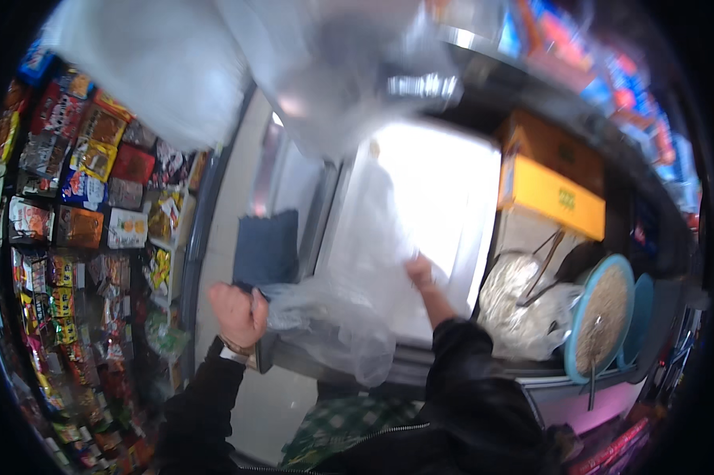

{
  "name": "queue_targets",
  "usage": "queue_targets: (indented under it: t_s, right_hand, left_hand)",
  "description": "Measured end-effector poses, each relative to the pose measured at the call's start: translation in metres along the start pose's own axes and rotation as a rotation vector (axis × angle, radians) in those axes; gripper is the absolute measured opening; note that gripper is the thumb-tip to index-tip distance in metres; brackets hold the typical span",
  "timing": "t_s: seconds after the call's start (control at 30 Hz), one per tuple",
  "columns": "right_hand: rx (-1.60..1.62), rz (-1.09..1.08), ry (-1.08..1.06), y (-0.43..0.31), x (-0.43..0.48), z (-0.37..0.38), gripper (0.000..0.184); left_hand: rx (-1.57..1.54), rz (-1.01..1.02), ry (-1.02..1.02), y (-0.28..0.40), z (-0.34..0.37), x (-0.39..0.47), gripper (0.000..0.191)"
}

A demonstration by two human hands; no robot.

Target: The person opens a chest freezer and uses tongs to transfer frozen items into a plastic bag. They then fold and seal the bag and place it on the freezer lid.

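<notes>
My left hand (pixel 238 314) is closed in a fist on the gathered end of a clear plastic bag (pixel 345 332). The thin film of the bag spreads from the fist to the right, in front of a brightly lit white surface (pixel 452 196). Over that surface is my right hand (pixel 421 272), its fingers curled beside the film. Blur and glare hide whether it grips the plastic. Just beyond my left hand, a dark blue cloth-like piece (pixel 267 246) hangs or lies against a grey edge.
Packaged snacks (pixel 96 160) fill racks at left. Blurred translucent plastic bags (pixel 173 71) hang close overhead. To the right are a yellow box (pixel 553 196), a plastic bag with pale contents (pixel 523 303), and a tilted blue-rimmed basin (pixel 600 320) of grain-like food with a metal-handled utensil (pixel 592 380).
</notes>
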State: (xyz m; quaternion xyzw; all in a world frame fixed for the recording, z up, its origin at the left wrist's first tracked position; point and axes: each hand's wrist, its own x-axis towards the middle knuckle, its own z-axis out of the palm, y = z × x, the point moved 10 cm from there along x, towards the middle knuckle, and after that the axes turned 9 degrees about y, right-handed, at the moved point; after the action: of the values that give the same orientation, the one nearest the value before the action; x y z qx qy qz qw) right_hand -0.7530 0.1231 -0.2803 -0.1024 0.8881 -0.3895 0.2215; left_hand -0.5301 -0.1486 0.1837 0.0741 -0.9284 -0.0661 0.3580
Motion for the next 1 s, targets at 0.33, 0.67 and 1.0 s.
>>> queue_targets:
  t_s: [0.33,0.67,1.0]
  right_hand:
    - [-0.698,-0.181,0.221,-0.195,-0.070,-0.146,0.027]
    - [-0.822,-0.393,0.664,-0.294,-0.105,-0.184,0.030]
    - [-0.494,0.022,0.454,-0.220,-0.154,-0.171,0.032]
  left_hand:
    - [-0.055,0.027,0.147,0.001,-0.015,-0.001,0.026]
    - [-0.050,0.202,0.160,0.007,-0.020,-0.008,0.021]
    - [-0.115,0.071,0.204,-0.003,-0.025,-0.004,0.020]
